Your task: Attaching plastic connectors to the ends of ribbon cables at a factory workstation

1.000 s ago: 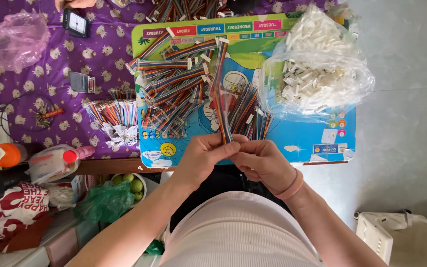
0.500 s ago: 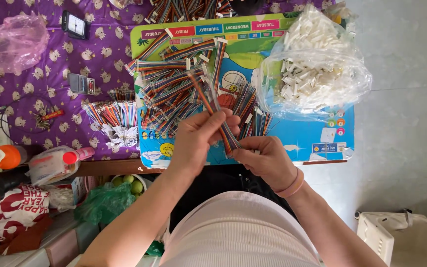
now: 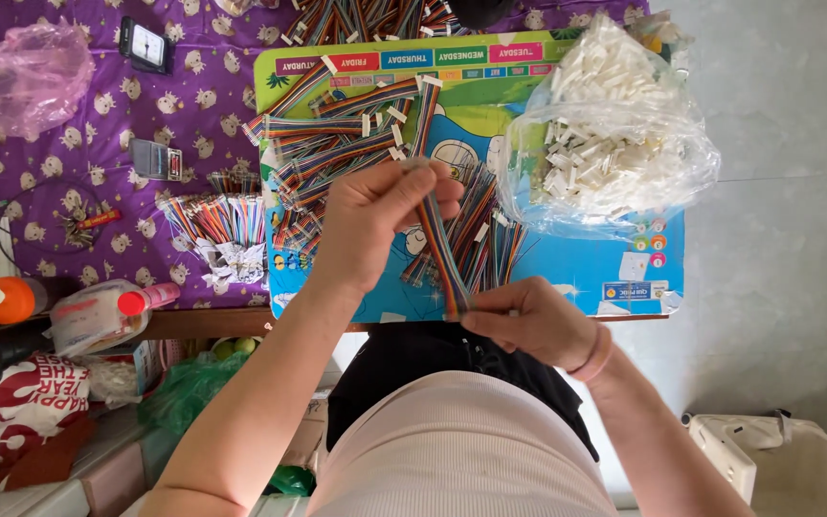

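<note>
A flat multicoloured ribbon cable (image 3: 442,251) stretches between my two hands above the table's near edge. My left hand (image 3: 380,215) pinches its far end, fingers curled around it. Closer to my body, my right hand (image 3: 528,321) grips the near end between thumb and fingers. Beneath them lies a pile of similar rainbow ribbon cables (image 3: 337,144) with white connectors, spread on a colourful printed board (image 3: 605,278).
A clear plastic bag of white connectors (image 3: 605,144) sits on the board's right part. A smaller bunch of cables (image 3: 222,225), a pink bag (image 3: 26,77), a small dark device (image 3: 145,45) and a bottle (image 3: 107,311) lie on the purple patterned cloth at left. A white bin (image 3: 777,460) stands on the floor at lower right.
My left hand has moved up and away along the cable while my right hand drew back toward my body, pulling the cable out straight between them.
</note>
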